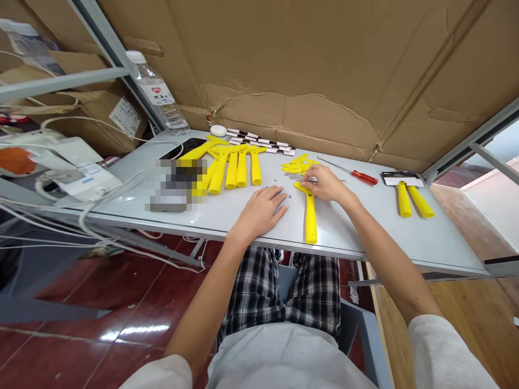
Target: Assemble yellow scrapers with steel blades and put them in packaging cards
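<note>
My left hand lies flat on the grey table, fingers stretched out, beside a small dark metal piece. My right hand has its fingertips pinched together over the head of a yellow plastic handle. What those fingers hold is too small to make out; a thin silvery strip shows around them. The handle lies on the table with its round end toward me. Just behind it is a small pile of flat yellow plastic pieces.
Several yellow scraper-like handles lie left of centre, with black-and-white cards behind. A red-handled screwdriver and two yellow handles with a card lie right. A water bottle stands back left, near white cables.
</note>
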Tool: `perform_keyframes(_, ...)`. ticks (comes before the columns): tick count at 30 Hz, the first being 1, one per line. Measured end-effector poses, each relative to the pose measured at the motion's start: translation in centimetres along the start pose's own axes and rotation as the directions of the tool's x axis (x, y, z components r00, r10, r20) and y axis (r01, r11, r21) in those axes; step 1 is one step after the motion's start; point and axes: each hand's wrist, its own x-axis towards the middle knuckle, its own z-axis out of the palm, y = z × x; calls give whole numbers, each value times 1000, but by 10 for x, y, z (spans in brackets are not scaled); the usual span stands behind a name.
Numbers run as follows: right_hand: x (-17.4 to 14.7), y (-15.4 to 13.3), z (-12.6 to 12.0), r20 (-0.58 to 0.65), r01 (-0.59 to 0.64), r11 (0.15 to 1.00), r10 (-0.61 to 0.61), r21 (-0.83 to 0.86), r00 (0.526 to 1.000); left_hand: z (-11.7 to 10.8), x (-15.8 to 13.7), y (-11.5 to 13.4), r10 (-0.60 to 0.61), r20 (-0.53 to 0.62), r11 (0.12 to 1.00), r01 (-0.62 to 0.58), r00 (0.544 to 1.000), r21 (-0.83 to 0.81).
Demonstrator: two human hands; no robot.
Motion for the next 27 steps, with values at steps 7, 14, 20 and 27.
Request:
perform_keyframes(7,1,12,7,-45,3,1000,-2,26,999,-22,31,6,-2,68,995,-4,998,97)
perform_keyframes(14,3,17,10,-39,24,998,-23,51,999,-26,69,-3,44,112,995,-54,993,89)
perform_keyframes(20,2,14,7,-21,45,997,-44,62,999,-18,66,-8,67,113,992,-78,991,99)
perform_keyframes(27,-9,14,0,-48,40,998,-39,38,998,-20,67,-8,58,125,994,-69,990,87)
